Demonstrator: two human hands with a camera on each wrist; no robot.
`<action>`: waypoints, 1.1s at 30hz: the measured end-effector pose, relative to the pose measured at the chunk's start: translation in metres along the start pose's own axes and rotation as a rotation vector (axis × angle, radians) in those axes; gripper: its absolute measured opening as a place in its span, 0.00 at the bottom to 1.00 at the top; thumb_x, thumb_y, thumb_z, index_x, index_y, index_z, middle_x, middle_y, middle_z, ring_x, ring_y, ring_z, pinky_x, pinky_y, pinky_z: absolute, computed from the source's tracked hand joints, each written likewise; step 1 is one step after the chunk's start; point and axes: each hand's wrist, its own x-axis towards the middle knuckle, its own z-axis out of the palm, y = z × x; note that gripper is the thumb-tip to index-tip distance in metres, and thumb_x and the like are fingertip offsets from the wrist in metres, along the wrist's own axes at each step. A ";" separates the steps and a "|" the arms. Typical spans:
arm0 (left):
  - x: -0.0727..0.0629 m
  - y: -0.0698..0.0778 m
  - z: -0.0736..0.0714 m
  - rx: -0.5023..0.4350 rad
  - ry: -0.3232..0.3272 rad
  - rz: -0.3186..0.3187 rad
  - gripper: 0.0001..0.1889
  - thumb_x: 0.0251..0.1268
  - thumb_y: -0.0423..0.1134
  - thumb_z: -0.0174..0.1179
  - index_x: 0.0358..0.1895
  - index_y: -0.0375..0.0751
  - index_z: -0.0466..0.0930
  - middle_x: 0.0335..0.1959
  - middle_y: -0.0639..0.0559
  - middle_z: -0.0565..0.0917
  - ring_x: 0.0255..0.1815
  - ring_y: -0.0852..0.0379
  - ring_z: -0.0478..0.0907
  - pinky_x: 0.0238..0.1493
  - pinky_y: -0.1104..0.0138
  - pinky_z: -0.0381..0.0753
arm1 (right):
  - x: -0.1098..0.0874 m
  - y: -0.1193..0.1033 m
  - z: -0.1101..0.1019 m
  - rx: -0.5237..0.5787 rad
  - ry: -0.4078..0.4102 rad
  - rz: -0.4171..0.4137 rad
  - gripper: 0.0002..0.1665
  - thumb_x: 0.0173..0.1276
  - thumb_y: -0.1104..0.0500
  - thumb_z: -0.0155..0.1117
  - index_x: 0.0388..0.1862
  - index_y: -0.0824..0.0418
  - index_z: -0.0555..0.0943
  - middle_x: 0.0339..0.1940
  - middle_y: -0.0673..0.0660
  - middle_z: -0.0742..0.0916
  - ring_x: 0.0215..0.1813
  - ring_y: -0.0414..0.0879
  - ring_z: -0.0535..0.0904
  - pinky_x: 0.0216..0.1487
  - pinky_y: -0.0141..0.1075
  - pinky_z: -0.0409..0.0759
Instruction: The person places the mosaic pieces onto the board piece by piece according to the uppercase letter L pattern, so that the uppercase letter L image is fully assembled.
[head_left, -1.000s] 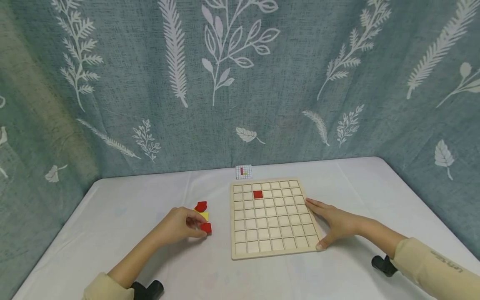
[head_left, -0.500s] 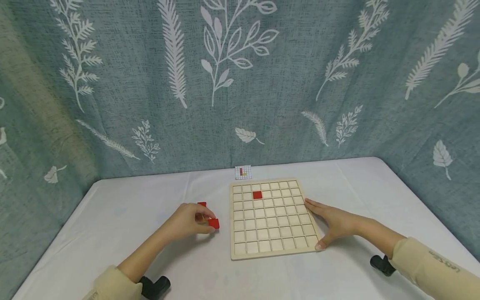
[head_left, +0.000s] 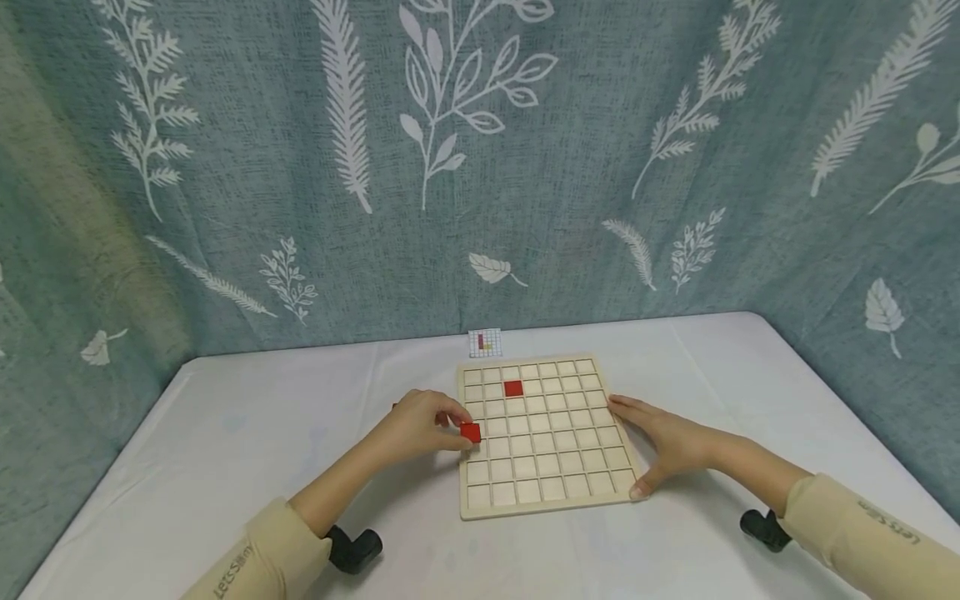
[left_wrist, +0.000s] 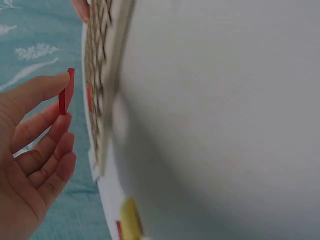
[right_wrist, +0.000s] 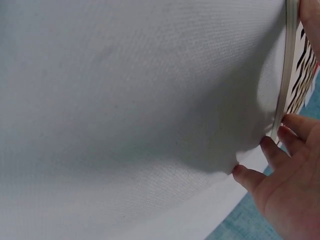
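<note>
My left hand [head_left: 420, 427] pinches a thin red square tile [head_left: 470, 432] between thumb and fingertips, over the left edge of the wooden grid board [head_left: 555, 507]. In the left wrist view that tile [left_wrist: 65, 95] stands edge-on, raised beside the board [left_wrist: 115, 55]. Another red tile [head_left: 513, 388] sits in a cell of the second row from the back. My right hand [head_left: 675, 442] rests against the board's right side, thumb near the front corner and fingers farther up. The right wrist view shows this hand [right_wrist: 295, 170] with fingers spread, fingertips at the board's edge.
A small card [head_left: 485, 342] printed with a coloured grid lies behind the board. On the cloth left of the board are a yellow piece [left_wrist: 131, 220] and a bit of red [left_wrist: 119, 230], mostly hidden by my left hand in the head view. A patterned curtain [head_left: 480, 167] hangs behind.
My left hand has picked up the red tile from the loose pieces and carried it right, to over the board's left edge. My right hand has stayed at the board's side.
</note>
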 end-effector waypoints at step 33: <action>0.073 0.018 0.025 0.197 -0.052 0.108 0.14 0.51 0.41 0.68 0.41 0.41 0.85 0.34 0.53 0.84 0.37 0.58 0.77 0.41 0.64 0.75 | 0.002 0.005 0.001 0.013 -0.034 0.013 0.73 0.37 0.38 0.77 0.71 0.71 0.48 0.73 0.67 0.50 0.72 0.66 0.45 0.66 0.58 0.51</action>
